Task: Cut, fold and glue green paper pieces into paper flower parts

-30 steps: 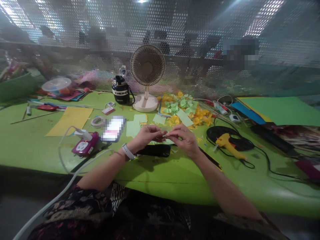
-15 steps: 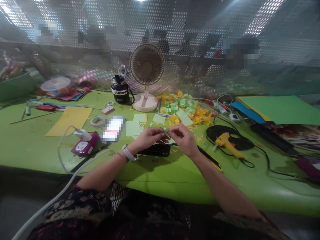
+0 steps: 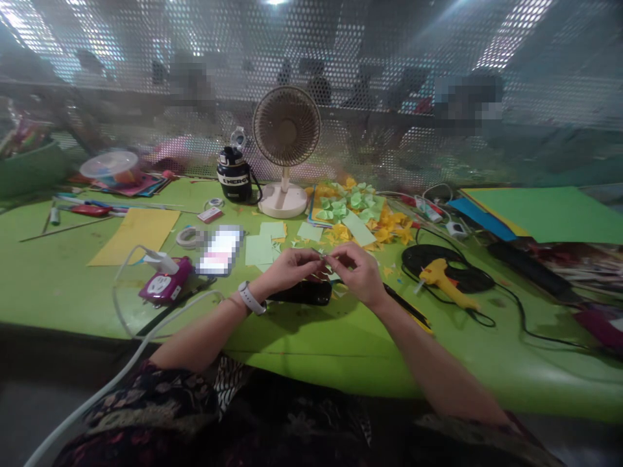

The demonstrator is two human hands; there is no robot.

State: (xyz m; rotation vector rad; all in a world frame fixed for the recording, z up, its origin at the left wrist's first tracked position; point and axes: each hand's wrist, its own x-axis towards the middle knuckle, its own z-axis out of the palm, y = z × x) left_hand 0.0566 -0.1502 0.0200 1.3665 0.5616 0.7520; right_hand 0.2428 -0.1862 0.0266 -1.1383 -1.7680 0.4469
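My left hand (image 3: 289, 269) and my right hand (image 3: 357, 272) meet over the green table (image 3: 341, 350), fingertips pinched together on a small pale green piece of paper (image 3: 324, 258). A white watch (image 3: 250, 297) sits on my left wrist. Under the hands lies a black oblong case (image 3: 304, 293). Just beyond them lie pale green paper squares (image 3: 260, 246).
A pile of yellow and green paper flowers (image 3: 360, 214) lies behind the hands. A yellow glue gun (image 3: 442, 279) with black cable lies to the right. A desk fan (image 3: 286, 146), black bottle (image 3: 235, 178), tape roll (image 3: 189, 237), phone (image 3: 219, 250), purple power strip (image 3: 163, 284) and yellow sheet (image 3: 136, 235) stand left.
Both hands have stayed together over the black case, shifting slightly up and away while the fingers work the small paper piece. Nothing else moved.
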